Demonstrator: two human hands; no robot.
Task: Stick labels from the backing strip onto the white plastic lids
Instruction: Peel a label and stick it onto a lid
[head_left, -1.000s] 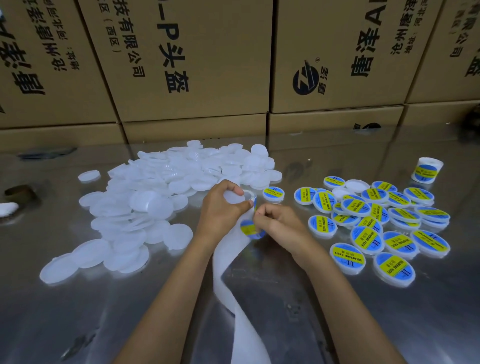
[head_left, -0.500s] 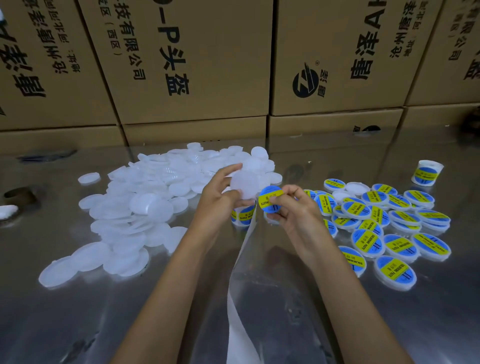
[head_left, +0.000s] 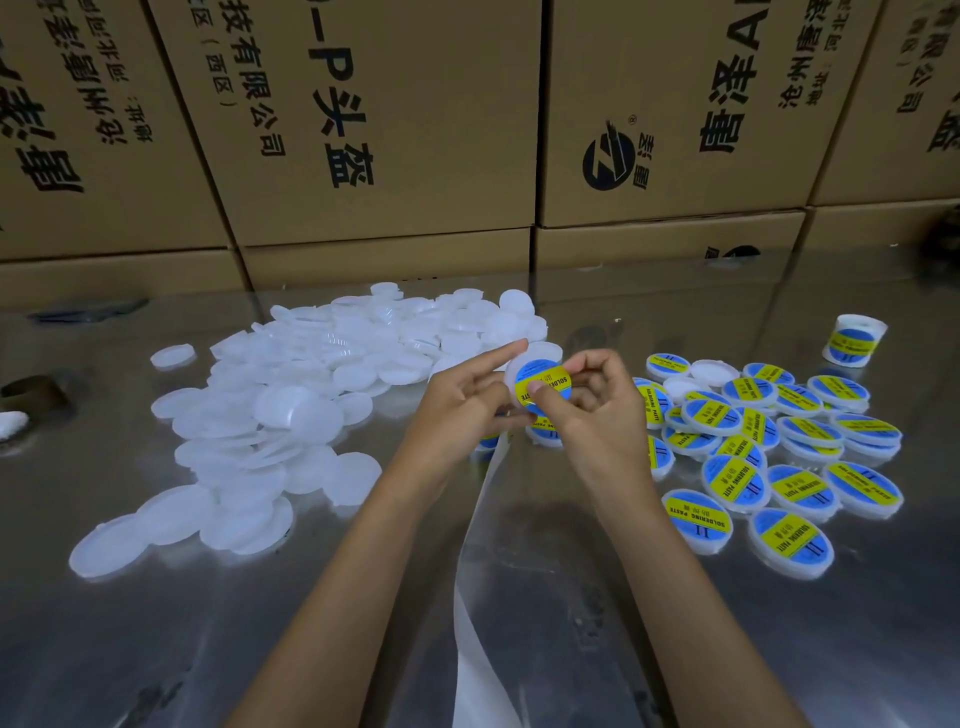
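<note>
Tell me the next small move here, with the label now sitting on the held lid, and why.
Probably rub the right hand's thumb across the label to seat it, then drop the lid with the labelled lids on the right. The label already covers the lid's face, the thumb presses its lower edge, and the left hand holds the lid from behind.

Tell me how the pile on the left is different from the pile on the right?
The plain white plastic lids on the left carry no labels; the lids with blue-and-yellow stickers on the right are labelled. The plain pile looks bigger. Both are round white lids on the shiny metal table.
</note>
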